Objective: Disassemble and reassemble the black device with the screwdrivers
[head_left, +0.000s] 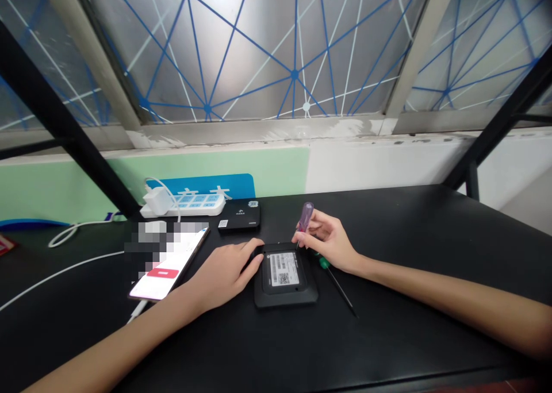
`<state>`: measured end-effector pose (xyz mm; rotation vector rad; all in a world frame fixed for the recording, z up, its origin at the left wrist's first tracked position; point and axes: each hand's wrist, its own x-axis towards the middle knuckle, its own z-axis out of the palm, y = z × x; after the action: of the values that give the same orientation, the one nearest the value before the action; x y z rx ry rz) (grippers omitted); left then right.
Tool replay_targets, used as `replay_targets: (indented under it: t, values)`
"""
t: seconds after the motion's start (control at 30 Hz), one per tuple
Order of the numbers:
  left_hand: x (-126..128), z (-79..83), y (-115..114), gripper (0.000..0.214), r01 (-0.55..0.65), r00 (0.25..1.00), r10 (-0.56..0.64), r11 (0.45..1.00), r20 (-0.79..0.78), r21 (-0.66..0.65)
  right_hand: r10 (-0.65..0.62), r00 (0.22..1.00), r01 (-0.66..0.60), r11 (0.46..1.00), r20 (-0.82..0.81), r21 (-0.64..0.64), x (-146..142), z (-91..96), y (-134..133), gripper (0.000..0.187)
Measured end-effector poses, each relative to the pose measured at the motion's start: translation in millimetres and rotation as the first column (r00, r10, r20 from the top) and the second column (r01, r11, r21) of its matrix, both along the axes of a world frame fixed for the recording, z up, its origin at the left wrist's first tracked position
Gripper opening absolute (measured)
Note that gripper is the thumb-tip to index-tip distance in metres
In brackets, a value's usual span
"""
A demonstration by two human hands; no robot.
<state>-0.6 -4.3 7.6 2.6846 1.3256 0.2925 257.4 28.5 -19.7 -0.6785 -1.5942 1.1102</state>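
Note:
My right hand (pixel 326 241) pinches a purple-handled screwdriver (pixel 306 217) upright between thumb and fingers, its tip down at the far edge of a flat black device (pixel 284 278). That device lies on the table with a white barcode label on top. My left hand (pixel 225 275) rests over its upper left corner, fingers pressing on it. A thin screwdriver with a green handle (pixel 338 286) lies on the table just right of the device, partly under my right wrist.
A smartphone (pixel 168 264) with a lit, partly blurred screen lies left of my left hand, its white cable trailing off. Behind stand a white power strip (pixel 183 205) with a charger and a second black device (pixel 239 216). The black table (pixel 409 238) ends at a wall.

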Motion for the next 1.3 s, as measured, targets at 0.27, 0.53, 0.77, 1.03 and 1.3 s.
replay_targets:
  t: [0.27,0.53,0.77,1.03,1.3]
  values:
    - [1.5,2.2,-0.5,0.036,-0.014,1.000,0.014,1.000,-0.013,-0.018,0.041,0.997,-0.043,0.999,0.065,0.029,2.8,2.7,-3.1,0.022]
    - [-0.6,-1.5,0.1,0.035,-0.002,1.000,0.002,1.000,0.000,-0.002,0.011,0.997,-0.014,0.999,0.072,0.040,0.8,-1.0,-1.7,0.022]
    - [0.7,0.5,-0.5,0.035,-0.007,1.000,0.007,1.000,-0.005,-0.014,0.028,0.999,-0.028,0.999,0.045,0.015,-0.6,1.3,-2.8,0.021]
    - [-0.3,0.1,-0.6,0.037,0.002,1.000,-0.002,1.000,0.007,0.000,0.055,0.990,-0.063,0.996,0.128,0.061,2.4,4.8,-4.7,0.026]
    - [-0.4,-0.1,-0.9,0.037,-0.006,1.000,0.006,1.000,0.013,-0.003,0.044,0.998,-0.044,0.999,0.042,-0.001,-1.0,-0.1,-2.4,0.028]
